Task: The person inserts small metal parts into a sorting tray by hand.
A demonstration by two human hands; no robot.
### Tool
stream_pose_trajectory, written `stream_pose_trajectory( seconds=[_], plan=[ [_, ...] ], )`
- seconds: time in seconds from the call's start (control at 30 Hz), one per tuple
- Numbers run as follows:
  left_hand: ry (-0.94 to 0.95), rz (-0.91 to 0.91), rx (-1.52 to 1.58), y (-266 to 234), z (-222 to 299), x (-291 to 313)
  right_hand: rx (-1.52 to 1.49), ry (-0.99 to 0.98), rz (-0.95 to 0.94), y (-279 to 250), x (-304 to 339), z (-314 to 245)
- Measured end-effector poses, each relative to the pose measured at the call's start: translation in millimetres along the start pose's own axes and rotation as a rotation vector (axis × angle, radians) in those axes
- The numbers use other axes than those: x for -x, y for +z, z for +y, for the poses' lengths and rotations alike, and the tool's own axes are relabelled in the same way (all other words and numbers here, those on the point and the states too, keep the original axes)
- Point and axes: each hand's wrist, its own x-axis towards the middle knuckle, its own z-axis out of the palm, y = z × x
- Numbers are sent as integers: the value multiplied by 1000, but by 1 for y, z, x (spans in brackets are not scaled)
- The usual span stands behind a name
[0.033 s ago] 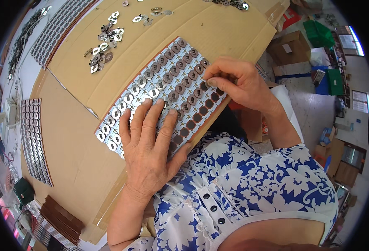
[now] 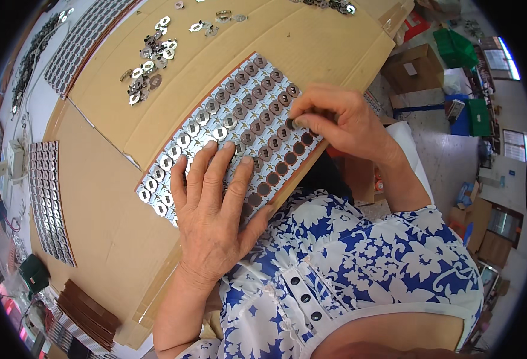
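Note:
A panel (image 2: 220,96) of joined white-and-blue pieces lies slantwise on the cardboard-covered table. Rows of metal clips, some silvery and some darker, sit on it, and bare dark round spots run along its near right edge. My left hand (image 2: 212,206) rests flat on the panel's lower part, fingers spread, covering some clips. Over the right edge, my right hand (image 2: 341,122) has thumb and forefinger pinched together beside a dark round spot. Whatever is between those fingertips is hidden.
Loose metal clips (image 2: 150,63) lie in a pile beyond the panel, with a few more (image 2: 209,25) farther off. Another filled panel (image 2: 51,203) lies at the left, and a panel stack (image 2: 87,45) at the far left. Brown sheets (image 2: 87,314) are stacked at lower left.
My right hand has shifted very slightly, its fingertips a little lower and to the left at the panel's edge. My left hand and the panel have stayed put.

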Motion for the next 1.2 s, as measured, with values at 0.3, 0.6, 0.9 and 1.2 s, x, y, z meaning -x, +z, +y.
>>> stream_pose_trajectory(
  seconds=[0.3, 0.6, 0.9, 1.2],
  plan=[
    [-47, -120, -57, -5, 10, -5, 115, -66, 146, 19, 10, -4],
    [-20, -92, -66, 0, 5, -3, 119, -83, 162, 24, 19, -9],
    [-19, -90, -64, 0, 5, -3, 28, 8, 145, 26, 34, -11],
    [-19, -84, -64, 0, 5, -4, 39, 38, 90, 8, 7, -5]
  ],
)
